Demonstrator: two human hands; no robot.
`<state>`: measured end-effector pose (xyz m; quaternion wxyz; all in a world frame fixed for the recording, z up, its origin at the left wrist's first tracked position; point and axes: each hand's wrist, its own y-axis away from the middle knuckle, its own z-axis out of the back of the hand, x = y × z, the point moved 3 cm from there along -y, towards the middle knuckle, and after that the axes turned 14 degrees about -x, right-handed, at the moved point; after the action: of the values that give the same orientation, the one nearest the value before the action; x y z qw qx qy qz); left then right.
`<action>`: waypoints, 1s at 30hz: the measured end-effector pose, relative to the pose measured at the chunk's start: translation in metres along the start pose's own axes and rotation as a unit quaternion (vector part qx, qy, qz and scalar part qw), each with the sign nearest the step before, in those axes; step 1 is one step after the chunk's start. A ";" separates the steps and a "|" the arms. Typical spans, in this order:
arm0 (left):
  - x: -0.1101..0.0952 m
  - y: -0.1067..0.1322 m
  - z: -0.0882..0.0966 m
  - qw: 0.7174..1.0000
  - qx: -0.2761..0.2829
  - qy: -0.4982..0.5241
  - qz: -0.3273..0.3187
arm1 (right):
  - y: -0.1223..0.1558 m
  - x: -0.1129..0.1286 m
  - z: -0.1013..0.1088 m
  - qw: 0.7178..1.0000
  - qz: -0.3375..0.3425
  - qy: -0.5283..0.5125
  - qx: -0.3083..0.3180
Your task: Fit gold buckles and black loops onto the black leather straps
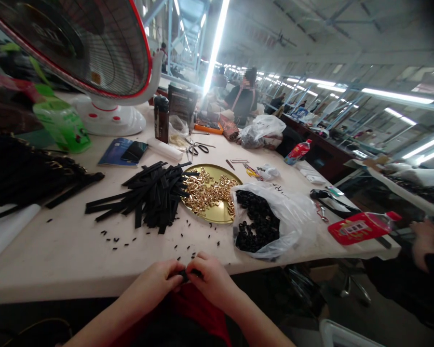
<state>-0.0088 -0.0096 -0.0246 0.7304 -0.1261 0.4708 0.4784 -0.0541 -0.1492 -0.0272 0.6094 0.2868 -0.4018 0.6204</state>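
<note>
Close together at the table's front edge, my left hand (166, 275) and my right hand (207, 275) pinch a small black piece (183, 274) between thumbs and fingers. Most of it is covered by the fingers, so its kind does not show. Beyond my hands lies a heap of flat black strips (154, 195). A round gold tray (219, 215) holds many small gold metal fittings (206, 190), and some strip ends overlap its left rim. To its right, small black parts (255, 221) fill an open clear plastic bag (296, 217). Tiny black bits (115, 239) are scattered nearer to me.
A white fan (108, 115) stands at back left beside a green pouch (63, 120). Scissors (198, 146) and a blue booklet (117, 152) lie farther back. A red-labelled bottle (359, 227) lies at the right edge, near another person's arm (425, 241).
</note>
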 end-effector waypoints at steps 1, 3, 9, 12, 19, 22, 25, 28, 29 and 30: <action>-0.002 0.000 -0.001 1.000 -0.007 -0.011 -0.003 | 0.000 -0.002 -0.001 1.000 -0.011 -0.007 -0.011; -0.004 -0.002 -0.002 0.999 -0.020 -0.024 -0.007 | 0.001 -0.011 -0.003 0.994 -0.081 -0.042 -0.053; 0.001 -0.005 -0.003 1.000 -0.004 -0.009 -0.009 | 0.008 -0.031 -0.015 0.961 -0.208 -0.127 -0.133; 0.007 -0.006 -0.005 1.000 -0.012 0.023 -0.001 | 0.009 -0.028 -0.015 0.973 -0.173 -0.081 -0.125; 0.009 -0.004 -0.011 0.996 0.011 0.083 0.032 | 0.009 -0.017 -0.008 0.995 -0.077 -0.011 -0.067; 0.006 -0.001 -0.009 0.997 0.009 0.073 0.029 | 0.011 -0.023 -0.010 0.993 -0.108 -0.016 -0.054; 0.008 0.000 -0.008 0.994 0.021 0.105 0.029 | 0.011 -0.027 -0.014 0.989 -0.134 -0.012 -0.057; 0.018 -0.002 -0.009 0.990 0.018 0.128 0.048 | 0.008 -0.023 -0.014 0.993 -0.103 0.026 -0.056; 0.021 -0.003 -0.009 0.991 0.018 0.126 0.050 | 0.007 -0.020 -0.014 0.995 -0.078 0.043 -0.047; 0.023 -0.003 -0.010 0.991 0.017 0.122 0.050 | 0.006 -0.017 -0.014 0.996 -0.051 0.058 -0.033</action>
<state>-0.0096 -0.0043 -0.0495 0.6446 -0.1476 0.5703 0.4873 -0.0567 -0.1461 -0.0498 0.6717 0.2502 -0.3707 0.5905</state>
